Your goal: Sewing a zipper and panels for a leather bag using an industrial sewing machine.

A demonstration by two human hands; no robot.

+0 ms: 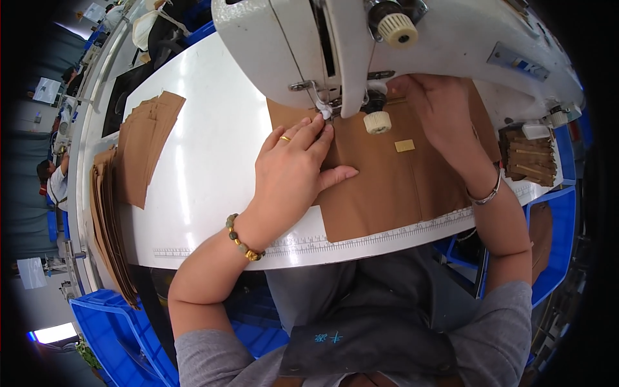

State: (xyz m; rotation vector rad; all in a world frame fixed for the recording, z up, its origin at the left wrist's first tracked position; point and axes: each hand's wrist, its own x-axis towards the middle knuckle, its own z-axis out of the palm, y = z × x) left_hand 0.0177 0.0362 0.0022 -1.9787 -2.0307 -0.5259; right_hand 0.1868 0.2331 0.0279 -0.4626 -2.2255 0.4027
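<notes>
A brown fabric panel [374, 193] with a small gold-coloured patch [404, 146] lies on the white table under the head of a white sewing machine [271, 58]. My left hand [290, 168] rests on the panel's left part, fingers stretched out and thumb spread. Its fingertips lie right beside the presser foot [327, 113]. Under the machine's arm, my right hand [445, 113] has its fingers bent at the far part of the panel and appears to grip the fabric there. Part of those fingertips is hidden by the machine.
Brown fabric pieces [148, 142] are stacked on the table's left, and more [103, 213] hang over its edge. Folded brown pieces [529, 155] sit at the right. A printed ruler [290, 249] runs along the near edge. Blue bins [116, 329] stand below; people work far left.
</notes>
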